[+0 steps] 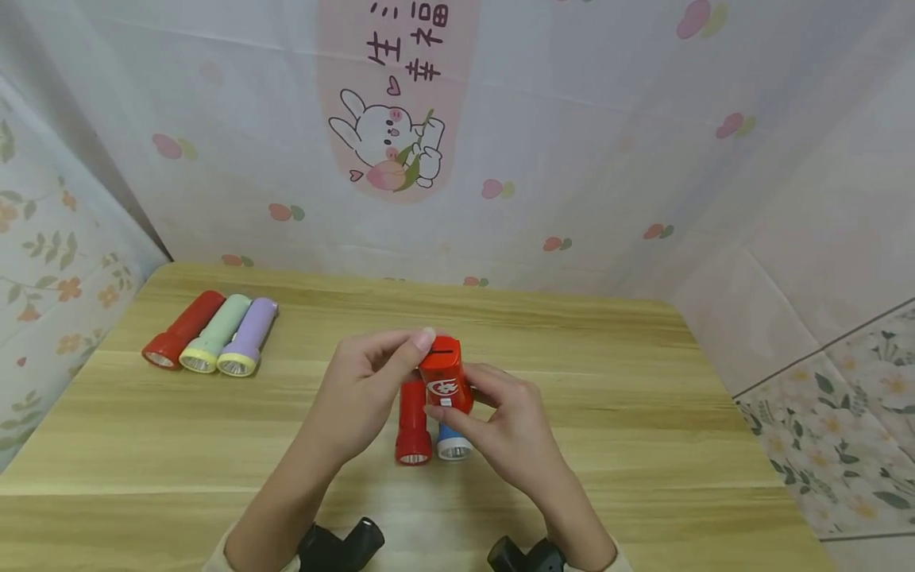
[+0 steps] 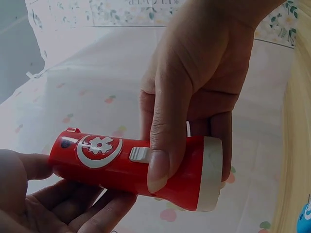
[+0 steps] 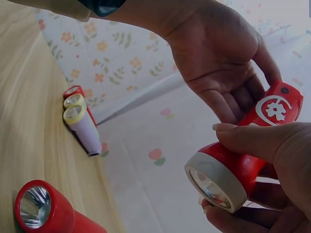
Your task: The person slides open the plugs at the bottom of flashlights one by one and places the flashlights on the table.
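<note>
- At six o'clock in the head view, the right hand [image 1: 518,425] grasped a white-rimmed red torch [image 1: 440,364] in its fingers.
- Left hand [image 1: 357,393]: fingers pinched its tail.
- Three torches [image 1: 217,330] lay toward nine o'clock.

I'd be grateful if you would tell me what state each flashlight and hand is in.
Held red flashlight: raised, looks unlit.
Slide switch: on/off position unclear.
Left hand: holding the raised flashlight's tail.
Right hand: gripping it near the head.
Middle red flashlight: lying on the table, looks unlit.
Blue flashlight: lying, partly hidden, looks unlit.
Far-left red flashlight: lying, looks unlit.
Green flashlight: lying, looks unlit.
Purple flashlight: lying, looks unlit.
</note>
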